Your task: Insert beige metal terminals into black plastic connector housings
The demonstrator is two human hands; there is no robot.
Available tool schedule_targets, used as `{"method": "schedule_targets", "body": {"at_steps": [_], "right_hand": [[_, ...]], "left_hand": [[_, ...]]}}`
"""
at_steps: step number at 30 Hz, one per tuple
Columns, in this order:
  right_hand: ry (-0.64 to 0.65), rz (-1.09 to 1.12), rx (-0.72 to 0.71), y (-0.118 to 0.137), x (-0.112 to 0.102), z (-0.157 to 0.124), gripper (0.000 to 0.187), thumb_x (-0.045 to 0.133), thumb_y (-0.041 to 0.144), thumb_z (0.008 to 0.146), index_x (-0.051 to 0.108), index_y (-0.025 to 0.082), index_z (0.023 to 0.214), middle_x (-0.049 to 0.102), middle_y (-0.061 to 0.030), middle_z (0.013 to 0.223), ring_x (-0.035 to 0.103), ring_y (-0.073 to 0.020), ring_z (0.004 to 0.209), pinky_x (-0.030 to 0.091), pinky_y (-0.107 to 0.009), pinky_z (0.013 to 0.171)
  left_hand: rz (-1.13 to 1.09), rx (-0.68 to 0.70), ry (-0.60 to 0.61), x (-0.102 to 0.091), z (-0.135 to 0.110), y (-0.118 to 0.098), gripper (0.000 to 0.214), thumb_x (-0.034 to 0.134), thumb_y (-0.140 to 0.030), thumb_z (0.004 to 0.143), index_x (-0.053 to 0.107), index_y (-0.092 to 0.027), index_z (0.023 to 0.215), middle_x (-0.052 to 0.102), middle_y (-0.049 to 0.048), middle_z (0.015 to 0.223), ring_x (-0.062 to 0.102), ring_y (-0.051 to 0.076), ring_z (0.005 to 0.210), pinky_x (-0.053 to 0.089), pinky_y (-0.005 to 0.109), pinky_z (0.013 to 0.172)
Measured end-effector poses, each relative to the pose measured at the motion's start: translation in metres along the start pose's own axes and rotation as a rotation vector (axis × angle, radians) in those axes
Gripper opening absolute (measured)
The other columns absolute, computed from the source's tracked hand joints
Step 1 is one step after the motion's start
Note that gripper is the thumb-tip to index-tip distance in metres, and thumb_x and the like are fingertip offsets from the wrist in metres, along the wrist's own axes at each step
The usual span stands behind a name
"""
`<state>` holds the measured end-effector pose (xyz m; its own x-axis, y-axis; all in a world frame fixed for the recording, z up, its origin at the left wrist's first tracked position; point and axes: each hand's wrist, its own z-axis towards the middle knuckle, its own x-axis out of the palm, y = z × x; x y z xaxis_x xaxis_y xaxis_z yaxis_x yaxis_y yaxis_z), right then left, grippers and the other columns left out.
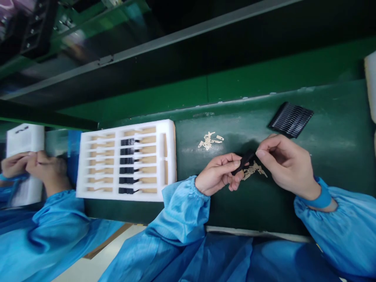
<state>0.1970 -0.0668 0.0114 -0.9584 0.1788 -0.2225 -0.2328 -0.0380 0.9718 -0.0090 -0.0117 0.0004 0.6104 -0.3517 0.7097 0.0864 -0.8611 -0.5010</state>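
Observation:
My left hand (220, 172) is closed on a small, dark black plastic part (245, 161), held tilted between thumb and fingers. At that part's upper end, my right hand (286, 162) is closed in a pinch. Whatever sits between its fingertips is too small to make out. Below the black part, a pile of small, flat, pale metal pieces (255, 170) lies on the green table. Farther back, a second small group of the metal pieces (210, 140) is scattered. Behind my right hand lies a row of black slotted plastic parts (290, 119), set side by side.
A white foam tray (126, 126) with several slots stands to the left; black parts (127, 170) fill one column partway. A co-worker's hands (44, 166) are at the far left, by another white tray (39, 137). A shelf edge (152, 43) runs above the table.

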Motion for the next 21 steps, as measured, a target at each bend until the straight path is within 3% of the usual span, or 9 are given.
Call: {"method": "schedule_targets", "body": {"at_steps": [5, 21], "right_hand": [[0.010, -0.089, -0.047, -0.0042, -0.0008, -0.0015, 0.010, 0.067, 0.033, 0.099, 0.065, 0.025, 0.092, 0.061, -0.0027, 0.078, 0.054, -0.0166, 0.062, 0.042, -0.034, 0.055], [-0.007, -0.047, 0.027, -0.0069, 0.0043, -0.0017, 0.017, 0.064, 0.039, 0.101, 0.063, 0.025, 0.092, 0.059, -0.0016, 0.077, 0.053, -0.0155, 0.061, 0.044, -0.032, 0.057]], "left_hand": [[0.030, -0.015, -0.013, 0.0006, 0.0000, -0.0010, 0.037, 0.076, -0.043, 0.088, 0.060, -0.013, 0.102, 0.062, -0.0022, 0.065, 0.059, 0.008, 0.045, 0.043, 0.016, 0.042], [0.065, 0.017, 0.002, 0.0011, -0.0009, -0.0001, 0.037, 0.076, -0.045, 0.089, 0.057, -0.015, 0.101, 0.058, -0.0046, 0.062, 0.056, 0.008, 0.043, 0.042, 0.015, 0.041]]}}
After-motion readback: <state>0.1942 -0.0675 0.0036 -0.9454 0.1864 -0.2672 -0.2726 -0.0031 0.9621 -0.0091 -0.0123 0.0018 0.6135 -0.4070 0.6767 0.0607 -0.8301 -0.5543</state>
